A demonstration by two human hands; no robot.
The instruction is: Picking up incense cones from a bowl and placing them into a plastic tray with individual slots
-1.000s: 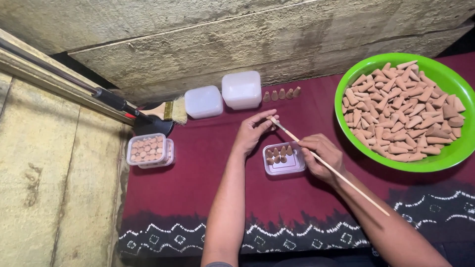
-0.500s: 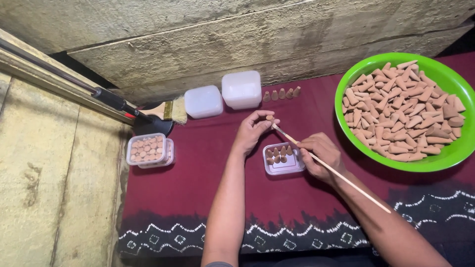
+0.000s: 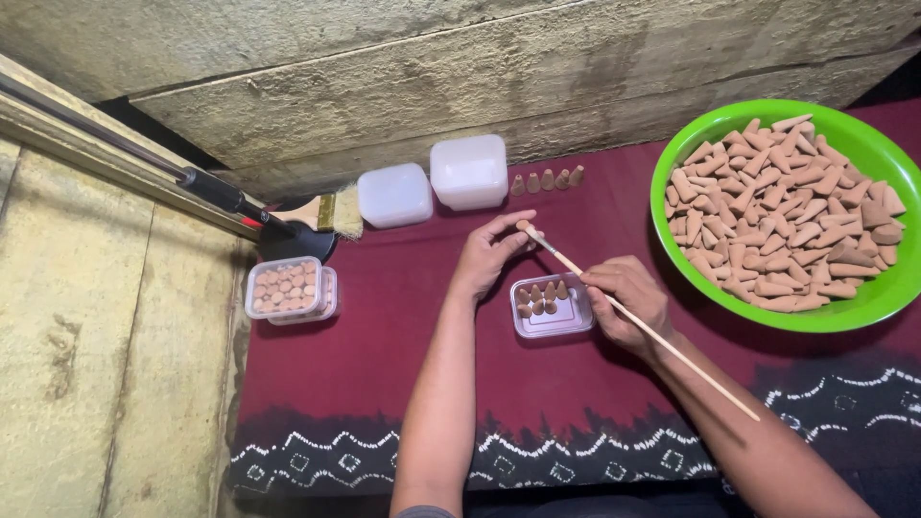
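Stick (image 3: 641,323) tip (image 3: 524,227) between left fingers (image 3: 510,231)

Four small plastic boxes serve as packages; no labels, signs or screens show. A clear rectangular box (image 3: 551,307), open and partly filled with brown cones, sits at the centre of the maroon cloth. At about nine o'clock from it stands a clear lidded box (image 3: 285,290), packed full of the same cones. At about eleven o'clock lies a white, frosted, rounded-square tub (image 3: 394,195), and just beside that, at twelve o'clock from the open box, a slightly larger white tub (image 3: 469,171).
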